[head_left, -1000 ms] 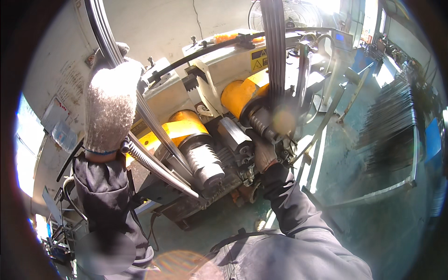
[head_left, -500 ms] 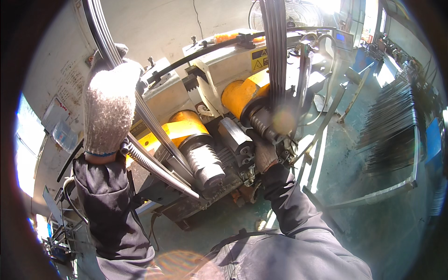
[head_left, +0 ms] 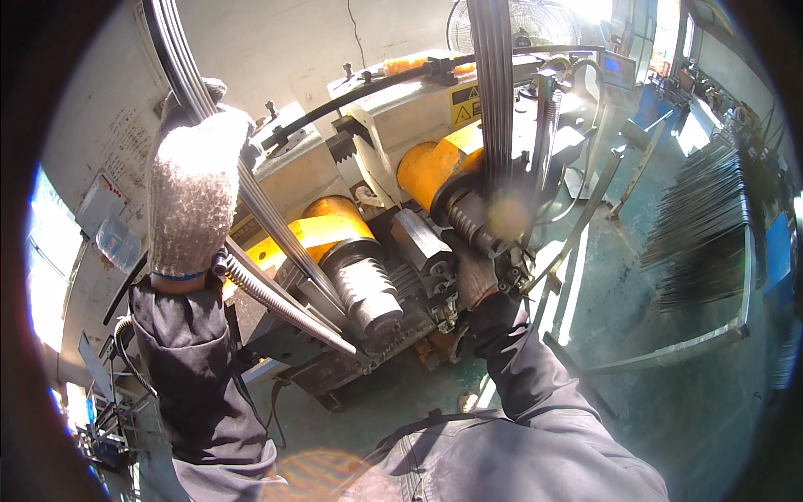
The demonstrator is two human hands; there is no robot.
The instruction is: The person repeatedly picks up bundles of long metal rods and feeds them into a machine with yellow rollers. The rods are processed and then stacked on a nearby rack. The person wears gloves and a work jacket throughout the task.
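Quite slender, grey, glinting rods [head_left: 179, 57], parallel and closely bundled.

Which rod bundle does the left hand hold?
The left slanting bundle: the gloved left hand wraps it; the right bundle stands steeper, away from that hand.

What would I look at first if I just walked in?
Probably the left hand at upper left, its pale knit glove glaring in sunlight around a bundle of metal rods. Then two rounded yellow housings on the machine in the middle, and the sheaf of thin dark rods at right.
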